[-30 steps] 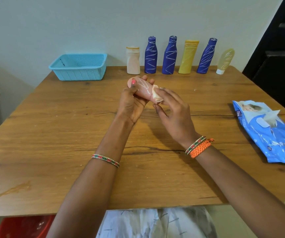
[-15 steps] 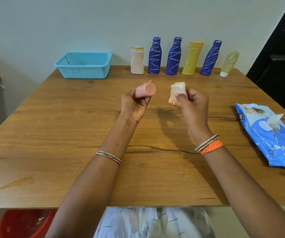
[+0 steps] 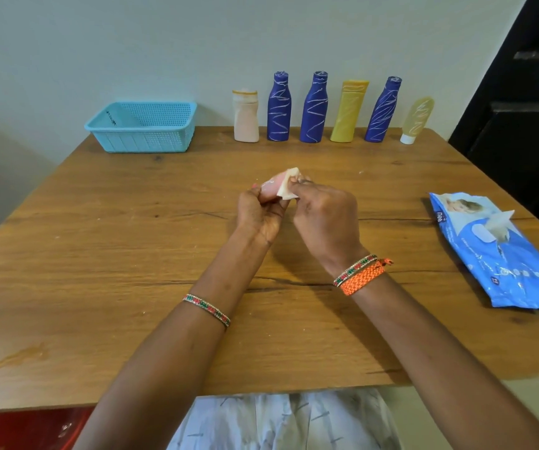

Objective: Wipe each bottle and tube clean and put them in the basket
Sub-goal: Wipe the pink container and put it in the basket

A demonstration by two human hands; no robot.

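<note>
- Half a second ago the hands were apart; now they are meeting again over the middle of the desk [image 3: 99,254], the wipe [image 3: 287,189] back against the pink bottle [image 3: 272,186].
- The left hand [image 3: 258,216] is gripping the bottle, its long axis tilting up and away to the right.
- The right hand [image 3: 325,216] is pinching the folded wipe onto the bottle's far end.
- The basket [image 3: 144,128] is sitting at the back left.

Small pink bottle [image 3: 271,187] held above the table, half wrapped in a folded white wipe [image 3: 288,188]; by the wall, upright in a row: peach bottle [image 3: 246,116], three blue bottles [image 3: 279,107], yellow tube [image 3: 349,111], pale tube [image 3: 417,120]; blue basket [image 3: 141,128] left of them
</note>
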